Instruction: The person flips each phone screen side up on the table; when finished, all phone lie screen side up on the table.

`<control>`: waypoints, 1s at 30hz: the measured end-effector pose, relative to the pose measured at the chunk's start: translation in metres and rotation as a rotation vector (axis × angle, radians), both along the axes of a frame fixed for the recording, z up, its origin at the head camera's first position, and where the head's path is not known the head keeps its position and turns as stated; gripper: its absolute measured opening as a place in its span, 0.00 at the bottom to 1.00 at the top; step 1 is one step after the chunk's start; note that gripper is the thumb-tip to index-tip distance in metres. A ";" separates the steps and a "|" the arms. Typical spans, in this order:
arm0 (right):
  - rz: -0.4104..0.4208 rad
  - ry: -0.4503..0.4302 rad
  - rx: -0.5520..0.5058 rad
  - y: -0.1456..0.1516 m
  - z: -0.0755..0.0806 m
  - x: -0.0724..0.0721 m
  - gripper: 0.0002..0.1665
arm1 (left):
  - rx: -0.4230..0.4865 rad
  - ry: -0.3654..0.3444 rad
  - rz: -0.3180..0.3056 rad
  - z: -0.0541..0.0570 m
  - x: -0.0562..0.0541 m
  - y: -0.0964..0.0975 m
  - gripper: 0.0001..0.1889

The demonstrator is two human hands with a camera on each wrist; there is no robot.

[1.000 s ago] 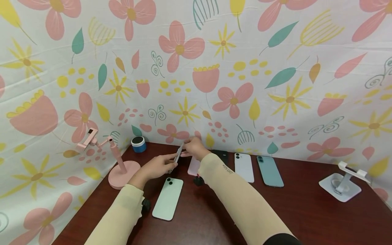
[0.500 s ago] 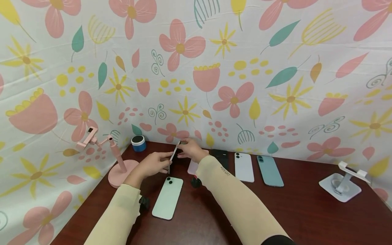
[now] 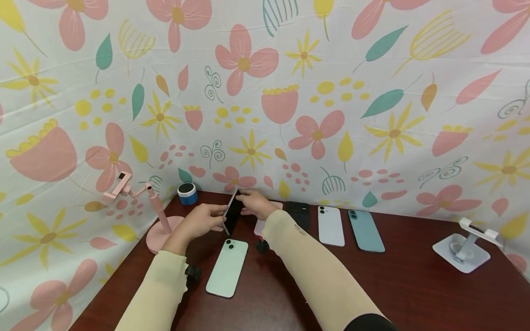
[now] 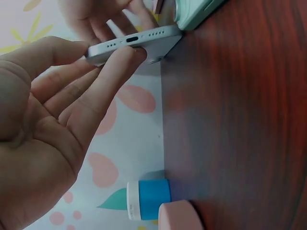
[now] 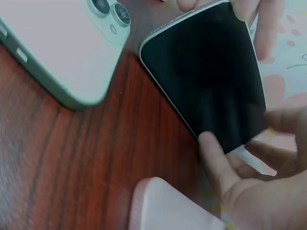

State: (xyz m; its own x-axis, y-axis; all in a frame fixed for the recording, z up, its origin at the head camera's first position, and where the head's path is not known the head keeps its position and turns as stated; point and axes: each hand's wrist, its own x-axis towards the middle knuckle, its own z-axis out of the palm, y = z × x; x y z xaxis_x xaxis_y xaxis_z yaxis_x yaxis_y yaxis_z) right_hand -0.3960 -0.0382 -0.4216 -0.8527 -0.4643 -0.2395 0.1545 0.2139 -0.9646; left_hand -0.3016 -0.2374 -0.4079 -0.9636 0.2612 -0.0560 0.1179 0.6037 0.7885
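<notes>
A phone with a black screen point(image 3: 234, 215) stands tilted on its long edge at the back left, held between both hands. My left hand point(image 3: 203, 218) pinches its charging-port end between thumb and fingers, seen closely in the left wrist view. My right hand point(image 3: 257, 203) holds the other end; in the right wrist view its thumb lies at the phone's lower edge and fingers at the opposite edge. The screen point(image 5: 206, 72) faces the right hand. Nearer the person, a mint-green phone point(image 3: 227, 269) lies back up. A pink phone point(image 3: 259, 227) lies partly hidden beneath the right forearm.
Right of the hands lie a black phone point(image 3: 299, 214), a white phone point(image 3: 330, 226) and a blue-green phone point(image 3: 366, 231). A pink phone stand point(image 3: 159, 230) and a blue-and-white cylinder point(image 3: 188, 195) are at left. A white stand point(image 3: 460, 252) stands far right. Patterned cloth point(image 3: 265, 115) hangs behind the table.
Both hands have shifted slightly left with the phone. It has turned from nearly edge-on, so its black screen shows more. The other phones have stayed in place.
</notes>
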 end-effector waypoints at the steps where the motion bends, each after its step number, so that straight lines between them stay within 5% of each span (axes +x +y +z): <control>1: 0.000 0.007 0.015 -0.001 -0.001 0.000 0.34 | -0.014 -0.004 0.006 0.001 0.000 -0.001 0.28; 13: 0.035 0.085 0.207 -0.003 -0.005 0.001 0.37 | -0.111 -0.011 0.006 -0.007 -0.003 -0.010 0.31; 23: -0.012 0.004 0.170 0.000 -0.004 -0.002 0.39 | -0.210 0.025 -0.022 -0.014 -0.008 -0.013 0.34; 30: -0.025 0.027 0.213 -0.003 -0.007 -0.007 0.38 | -0.314 0.030 -0.019 -0.020 -0.012 -0.010 0.36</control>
